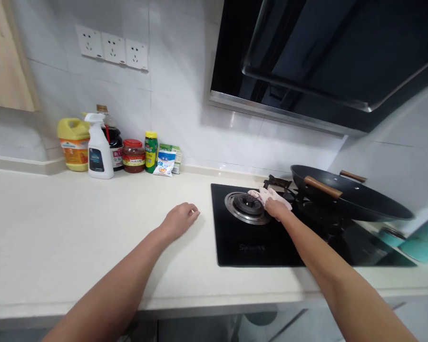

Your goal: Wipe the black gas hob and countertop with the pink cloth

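Cloth (267,194) in right hand's (276,209) grasp at burner's (247,204) edge, left hand's (181,219) fingers lax, seemingly empty, over counter (57,228), looked only partway done, burner bare, wok (371,202) not lifted off.

I see the stove (251,254) on the counter (57,228), under the range hood (314,57). The cloth (262,194) lies at the left burner (247,203), beneath the right hand (276,208); the wok (367,199) stands to their right. Left of the stove, near the wall (181,104), the spray bottle (100,154) stands left of the jar (133,156).
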Demonstrator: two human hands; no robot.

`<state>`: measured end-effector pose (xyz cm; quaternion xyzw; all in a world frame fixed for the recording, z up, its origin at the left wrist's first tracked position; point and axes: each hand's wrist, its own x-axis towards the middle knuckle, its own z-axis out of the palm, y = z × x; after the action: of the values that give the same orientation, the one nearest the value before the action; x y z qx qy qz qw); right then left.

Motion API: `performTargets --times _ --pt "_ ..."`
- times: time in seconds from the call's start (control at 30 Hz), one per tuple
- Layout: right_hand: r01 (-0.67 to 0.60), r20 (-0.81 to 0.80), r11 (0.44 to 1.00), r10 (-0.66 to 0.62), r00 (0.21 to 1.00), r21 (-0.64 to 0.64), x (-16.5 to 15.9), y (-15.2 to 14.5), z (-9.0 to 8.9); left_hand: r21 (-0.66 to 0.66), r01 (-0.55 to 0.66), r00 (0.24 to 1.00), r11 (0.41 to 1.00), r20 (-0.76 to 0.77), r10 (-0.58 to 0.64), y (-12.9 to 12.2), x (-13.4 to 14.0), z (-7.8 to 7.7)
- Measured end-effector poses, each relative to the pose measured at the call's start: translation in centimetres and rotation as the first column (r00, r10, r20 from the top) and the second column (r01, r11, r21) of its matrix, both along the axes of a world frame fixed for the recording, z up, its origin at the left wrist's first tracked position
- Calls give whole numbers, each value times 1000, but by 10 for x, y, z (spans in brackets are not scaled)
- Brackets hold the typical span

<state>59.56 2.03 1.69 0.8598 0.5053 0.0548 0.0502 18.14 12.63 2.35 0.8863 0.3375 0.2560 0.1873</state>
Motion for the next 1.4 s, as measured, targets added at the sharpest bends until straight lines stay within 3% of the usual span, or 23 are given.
performTargets --times 0.17,0.27,0.47,0.6,0.77,0.87,0.97,1.03,1.13,1.23,1.33,1.4 --pt "174 21 985 -174 984 -7 -33 -33 4 18 28 1000 999 -12 -28 -1 1 1" --pt "188 73 982 -188 979 -1 -60 -52 7 19 35 999 999 -7 -35 -4 0 3" --pt "-22 179 1000 21 984 5 -126 -102 5 19 36 999 999 -6 -36 -6 -1 4" --pt "-131 -18 986 133 991 102 -164 -108 6 33 59 998 998 -13 -58 -4 3 -3" --pt "-224 -307 962 264 914 159 -212 -74 21 31 72 997 997 2 -72 -1 3 -2" --pt "-367 -345 904 424 837 221 -248 -63 21 26 51 999 998 12 -51 1 -1 2" --pt "-501 -272 802 587 763 326 -275 -72 13 -10 31 999 999 19 -31 3 -4 4" --pt "-543 -233 753 642 730 372 -277 -88 9 -43 26 999 999 29 -25 3 -5 5" --pt "-540 -239 734 658 714 411 -254 -120 4 -58 24 999 998 41 -21 2 -5 4" --pt "-428 -262 796 563 784 429 -211 -154 -3 -53 24 999 998 32 -22 1 -5 4" --pt "-205 -272 892 331 903 404 -167 -181 -9 -34 58 998 998 20 -57 0 -4 3" --pt "-77 -273 926 188 944 369 -144 -192 -9 -19 76 997 997 6 -76 0 -2 2"
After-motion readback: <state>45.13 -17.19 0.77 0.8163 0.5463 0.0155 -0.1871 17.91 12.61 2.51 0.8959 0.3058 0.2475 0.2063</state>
